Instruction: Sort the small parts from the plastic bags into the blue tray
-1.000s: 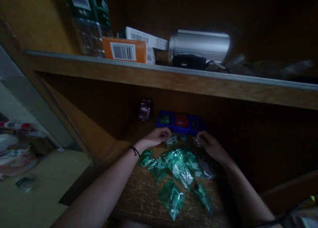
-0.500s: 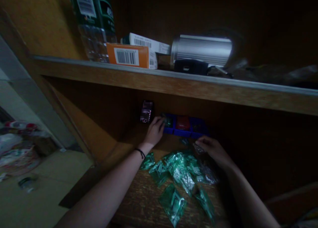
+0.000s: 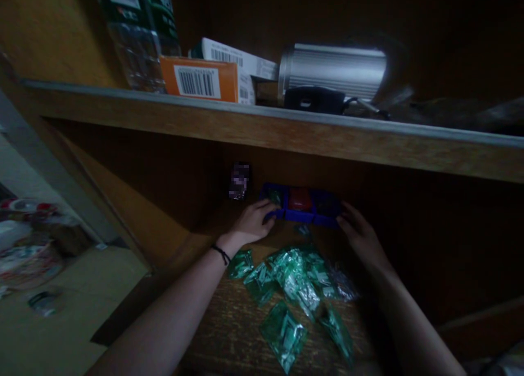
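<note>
A row of blue plastic bins [image 3: 300, 216] stands at the back of the lower compartment. Green packets [image 3: 273, 195] lie in the left bin, something red [image 3: 300, 198] in the middle one, and dark contents in the right. My left hand [image 3: 256, 221] grips the left bin's front corner, thumb below the fingers. At the opposite end, my right hand [image 3: 361, 235] has its fingers closed on the right bin's corner. Between my forearms lies a pile of small green plastic packets [image 3: 295, 272], with clear dark-looking packets [image 3: 344, 283] at its right side.
A lit phone [image 3: 239, 180] leans at the back left. Above runs a shelf edge [image 3: 262, 122] carrying a bottle [image 3: 139, 37], an orange box [image 3: 198, 80], and a silver cylinder [image 3: 335, 70]. A heaped basket [image 3: 28, 261] stands on the floor at left.
My right hand has moved up from the pile to the right bin; the dark packet it held is out of sight. My left hand has dropped slightly to the left bin's front.
</note>
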### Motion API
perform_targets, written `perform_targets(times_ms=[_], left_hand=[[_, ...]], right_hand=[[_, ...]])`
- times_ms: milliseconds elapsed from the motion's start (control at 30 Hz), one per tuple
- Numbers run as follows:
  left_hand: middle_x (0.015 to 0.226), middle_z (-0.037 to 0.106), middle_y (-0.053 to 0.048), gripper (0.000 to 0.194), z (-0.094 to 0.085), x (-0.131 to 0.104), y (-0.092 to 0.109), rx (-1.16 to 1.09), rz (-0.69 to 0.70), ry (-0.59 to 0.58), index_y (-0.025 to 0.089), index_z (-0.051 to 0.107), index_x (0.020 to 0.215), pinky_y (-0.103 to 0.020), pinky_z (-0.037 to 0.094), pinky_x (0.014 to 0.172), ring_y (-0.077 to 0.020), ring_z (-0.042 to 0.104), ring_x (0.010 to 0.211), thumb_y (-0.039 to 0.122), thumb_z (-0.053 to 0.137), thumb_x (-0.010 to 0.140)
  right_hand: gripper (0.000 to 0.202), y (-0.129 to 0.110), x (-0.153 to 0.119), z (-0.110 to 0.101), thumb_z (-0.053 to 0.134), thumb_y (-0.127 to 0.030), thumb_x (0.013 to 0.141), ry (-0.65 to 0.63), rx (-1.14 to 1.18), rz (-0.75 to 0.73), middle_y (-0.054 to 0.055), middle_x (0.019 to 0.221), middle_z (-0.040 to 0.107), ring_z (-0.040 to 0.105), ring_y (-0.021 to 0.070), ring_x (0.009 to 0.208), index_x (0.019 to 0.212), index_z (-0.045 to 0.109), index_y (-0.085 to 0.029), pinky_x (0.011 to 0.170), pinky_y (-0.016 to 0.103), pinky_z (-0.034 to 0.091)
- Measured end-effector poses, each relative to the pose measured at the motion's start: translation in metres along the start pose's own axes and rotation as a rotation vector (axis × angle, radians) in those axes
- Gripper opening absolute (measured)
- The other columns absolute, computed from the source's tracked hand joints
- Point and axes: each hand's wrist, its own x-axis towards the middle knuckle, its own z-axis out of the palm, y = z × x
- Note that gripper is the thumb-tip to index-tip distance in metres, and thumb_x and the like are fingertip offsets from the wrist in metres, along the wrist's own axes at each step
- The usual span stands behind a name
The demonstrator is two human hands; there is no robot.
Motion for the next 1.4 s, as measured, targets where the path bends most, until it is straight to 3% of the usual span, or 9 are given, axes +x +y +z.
perform_targets(times_ms=[167,267,533,733,867,1000,1100,1233,1400], left_hand=[[0.121,0.071,-0.003,0.029,0.003,-0.006,0.008,-0.099,0.034,-0.333,0.027,0.068,0.119,-0.035,0.050,0.097,-0.0201,0.066,0.109,0.027,0.048,0.099],[0.128,0.068,-0.003,0.030,0.006,-0.006,0.010,-0.067,0.084,-0.387,0.028,0.068,0.121,-0.036,0.044,0.106,-0.0201,0.061,0.120,0.028,0.046,0.100],[0.160,0.037,0.004,0.032,0.015,0.000,0.030,0.106,0.253,-0.456,0.033,0.067,0.126,-0.043,0.029,0.118,-0.0251,0.031,0.146,0.027,0.050,0.099],[0.155,0.047,0.001,0.042,0.020,0.006,0.036,0.116,0.321,-0.548,0.032,0.052,0.144,-0.039,0.030,0.117,-0.0228,0.036,0.143,0.030,0.045,0.102],[0.144,0.058,-0.003,0.039,0.024,0.008,0.031,0.068,0.229,-0.422,0.023,0.055,0.140,-0.034,0.035,0.113,-0.0192,0.046,0.134,0.029,0.038,0.105],[0.118,0.067,-0.005,0.023,0.026,0.007,0.021,-0.041,0.131,-0.252,0.021,0.064,0.114,-0.033,0.046,0.102,-0.0189,0.060,0.112,0.025,0.046,0.101],[0.104,0.065,-0.003,0.014,0.025,0.004,0.016,-0.132,0.014,-0.149,0.022,0.060,0.106,-0.033,0.051,0.089,-0.0182,0.063,0.097,0.019,0.051,0.096],[0.101,0.062,-0.004,0.012,0.016,0.003,0.010,-0.181,0.021,-0.049,0.021,0.060,0.098,-0.033,0.051,0.088,-0.0179,0.062,0.096,0.017,0.049,0.096],[0.103,0.061,-0.006,0.017,0.006,0.008,-0.005,-0.162,-0.107,0.347,0.020,0.066,0.096,-0.035,0.051,0.092,-0.0187,0.063,0.100,0.020,0.049,0.098]], right_hand=[[0.028,0.010,0.003,-0.013,0.059,-0.040,0.084,-0.060,-0.153,-0.031,0.008,0.108,0.073,0.065,0.0276,0.106,0.100,0.073,-0.022,0.098,0.042,0.044],[0.021,0.014,0.005,-0.023,0.056,-0.035,0.082,-0.094,-0.215,0.016,0.006,0.094,0.074,0.066,0.0282,0.098,0.085,0.071,-0.022,0.091,0.040,0.046],[0.032,0.028,0.000,-0.037,0.056,-0.017,0.067,-0.465,-0.343,0.060,0.003,0.097,0.070,0.064,0.0222,0.089,0.096,0.066,-0.024,0.078,0.032,0.047],[0.039,0.039,-0.001,-0.032,0.056,-0.014,0.063,-0.608,-0.424,0.045,0.001,0.089,0.066,0.062,0.0200,0.084,0.100,0.066,-0.024,0.076,0.030,0.046],[0.022,0.031,0.001,-0.027,0.054,-0.022,0.075,-0.592,-0.420,0.035,0.003,0.083,0.070,0.062,0.0202,0.077,0.091,0.069,-0.022,0.071,0.031,0.046],[0.025,0.018,0.003,-0.026,0.051,-0.039,0.089,-0.431,-0.321,-0.038,0.005,0.094,0.073,0.066,0.0245,0.087,0.091,0.070,-0.023,0.081,0.037,0.048],[0.026,0.011,0.004,-0.025,0.051,-0.045,0.091,-0.289,-0.256,-0.099,0.005,0.097,0.072,0.065,0.0256,0.094,0.094,0.067,-0.024,0.088,0.039,0.047],[0.019,0.009,0.003,-0.019,0.054,-0.040,0.089,-0.251,-0.190,-0.100,0.003,0.092,0.070,0.064,0.0242,0.090,0.096,0.064,-0.025,0.084,0.037,0.048],[0.019,0.008,0.000,-0.010,0.053,-0.037,0.087,-0.313,-0.118,-0.036,0.001,0.087,0.069,0.063,0.0234,0.088,0.091,0.067,-0.025,0.082,0.035,0.046]])
